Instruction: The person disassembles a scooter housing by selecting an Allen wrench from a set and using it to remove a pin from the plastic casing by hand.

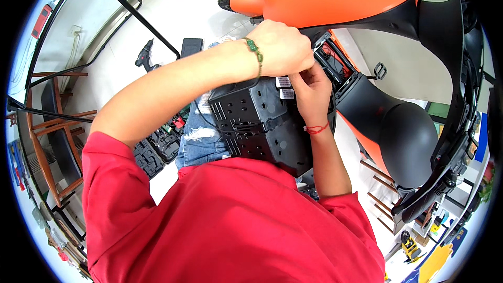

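Note:
On my lap, across blue jeans, rests a black plastic box [246, 110] with slots, round holes and white labels [286, 94] on its side. My left hand [285, 47], a green beaded bracelet on its wrist, is closed at the box's far end. Up against it, my right hand [314, 91] has its fingers pinched together and a red string bracelet below. Whatever lies between the fingers is hidden by the hands. A thin black cable [204, 117] runs down the box's left side.
An orange and black scooter [335, 0] stands ahead and right, its black seat [408, 144] near me and red wires [338, 55] exposed. A cordless drill [146, 56] and an open tool case [149, 157] lie on the floor at left, near a wooden chair [57, 136].

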Available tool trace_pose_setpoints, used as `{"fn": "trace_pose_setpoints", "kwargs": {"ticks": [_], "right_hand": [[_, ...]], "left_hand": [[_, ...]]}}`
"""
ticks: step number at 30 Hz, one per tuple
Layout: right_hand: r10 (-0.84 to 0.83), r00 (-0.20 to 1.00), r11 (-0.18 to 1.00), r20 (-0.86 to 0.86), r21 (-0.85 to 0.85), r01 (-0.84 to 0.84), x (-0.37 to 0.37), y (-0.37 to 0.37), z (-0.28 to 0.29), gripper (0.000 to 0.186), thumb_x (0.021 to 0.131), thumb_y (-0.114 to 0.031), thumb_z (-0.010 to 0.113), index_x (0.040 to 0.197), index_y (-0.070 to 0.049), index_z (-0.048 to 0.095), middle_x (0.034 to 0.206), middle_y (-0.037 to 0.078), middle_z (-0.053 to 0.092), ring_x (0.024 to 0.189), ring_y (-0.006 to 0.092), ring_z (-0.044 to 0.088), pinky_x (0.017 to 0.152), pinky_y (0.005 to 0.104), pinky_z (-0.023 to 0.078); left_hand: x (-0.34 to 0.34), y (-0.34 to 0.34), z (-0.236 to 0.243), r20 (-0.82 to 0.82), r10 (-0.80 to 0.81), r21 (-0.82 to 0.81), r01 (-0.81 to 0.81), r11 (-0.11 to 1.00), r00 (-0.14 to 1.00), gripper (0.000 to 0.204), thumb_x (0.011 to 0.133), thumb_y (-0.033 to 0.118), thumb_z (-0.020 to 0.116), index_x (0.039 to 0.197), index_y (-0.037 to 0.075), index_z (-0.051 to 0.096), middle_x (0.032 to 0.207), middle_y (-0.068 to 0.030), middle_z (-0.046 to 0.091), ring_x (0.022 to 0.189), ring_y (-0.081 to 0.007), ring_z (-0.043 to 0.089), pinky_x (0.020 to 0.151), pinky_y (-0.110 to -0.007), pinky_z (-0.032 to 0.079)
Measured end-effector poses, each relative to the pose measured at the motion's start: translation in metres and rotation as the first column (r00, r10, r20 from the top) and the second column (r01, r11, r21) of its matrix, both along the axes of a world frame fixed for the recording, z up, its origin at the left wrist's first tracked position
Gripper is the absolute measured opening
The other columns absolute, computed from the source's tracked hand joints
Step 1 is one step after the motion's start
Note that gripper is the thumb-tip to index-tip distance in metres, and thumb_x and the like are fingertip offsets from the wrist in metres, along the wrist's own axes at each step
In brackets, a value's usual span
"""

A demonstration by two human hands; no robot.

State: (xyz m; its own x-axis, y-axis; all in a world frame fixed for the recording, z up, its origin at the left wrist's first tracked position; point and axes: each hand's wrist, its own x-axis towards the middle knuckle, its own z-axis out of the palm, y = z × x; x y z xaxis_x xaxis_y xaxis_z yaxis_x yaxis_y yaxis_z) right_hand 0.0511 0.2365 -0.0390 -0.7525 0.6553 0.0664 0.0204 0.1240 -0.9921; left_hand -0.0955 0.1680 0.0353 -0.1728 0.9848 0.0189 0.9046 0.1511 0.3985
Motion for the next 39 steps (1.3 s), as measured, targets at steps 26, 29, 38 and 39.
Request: {"fn": "trace_pose_setpoints", "kwargs": {"ticks": [26, 29, 38, 39], "right_hand": [[0.035, 0.998, 0.996, 0.055, 0.084, -0.040, 0.001, -0.003, 0.002, 0.010, 0.084, -0.006, 0.070, 0.089, 0.000, 0.063, 0.074, -0.002, 0.059, 0.061, 0.0025, 0.049, 0.055, 0.0201, 0.040], [0.004, 0.999, 0.996, 0.053, 0.086, -0.008, 0.001, -0.003, 0.004, 0.010, 0.085, -0.006, 0.070, 0.088, 0.000, 0.063, 0.076, -0.002, 0.060, 0.062, 0.0030, 0.048, 0.056, 0.0204, 0.040], [0.019, 0.999, 0.969, -0.026, 0.247, -0.012, 0.002, 0.003, -0.003, 0.012, 0.085, -0.005, 0.069, 0.090, 0.003, 0.063, 0.077, 0.004, 0.060, 0.064, 0.0079, 0.050, 0.059, 0.0231, 0.042], [0.017, 1.000, 0.969, -0.025, 0.245, -0.010, 0.002, 0.002, -0.002, 0.012, 0.085, -0.005, 0.069, 0.090, 0.003, 0.063, 0.077, 0.004, 0.060, 0.064, 0.0079, 0.050, 0.059, 0.0231, 0.042]], "left_hand": [[-0.036, -0.012, 0.014, -0.002, -0.400, 0.097, 0.399, 0.912, 0.916, 0.024, 0.091, 0.036, 0.057, 0.096, 0.013, 0.062, 0.074, -0.0088, 0.062, 0.079, -0.0288, 0.063, 0.066, -0.039, 0.049], [-0.033, -0.008, 0.017, -0.138, -0.406, 0.036, 0.414, 0.909, 0.903, 0.025, 0.090, 0.035, 0.056, 0.089, 0.011, 0.063, 0.074, -0.0086, 0.064, 0.078, -0.0290, 0.064, 0.064, -0.039, 0.050], [0.010, -0.005, 0.018, -0.094, -0.022, -0.052, 0.017, 0.999, 0.995, 0.031, 0.081, 0.029, 0.054, 0.066, 0.005, 0.067, 0.064, -0.0153, 0.064, 0.063, -0.0335, 0.065, 0.058, -0.044, 0.051], [0.006, -0.002, 0.015, 0.008, -0.011, -0.068, 0.012, 0.998, 1.000, 0.034, 0.084, 0.031, 0.053, 0.067, 0.005, 0.067, 0.067, -0.0159, 0.065, 0.066, -0.0342, 0.065, 0.060, -0.044, 0.052]]}}
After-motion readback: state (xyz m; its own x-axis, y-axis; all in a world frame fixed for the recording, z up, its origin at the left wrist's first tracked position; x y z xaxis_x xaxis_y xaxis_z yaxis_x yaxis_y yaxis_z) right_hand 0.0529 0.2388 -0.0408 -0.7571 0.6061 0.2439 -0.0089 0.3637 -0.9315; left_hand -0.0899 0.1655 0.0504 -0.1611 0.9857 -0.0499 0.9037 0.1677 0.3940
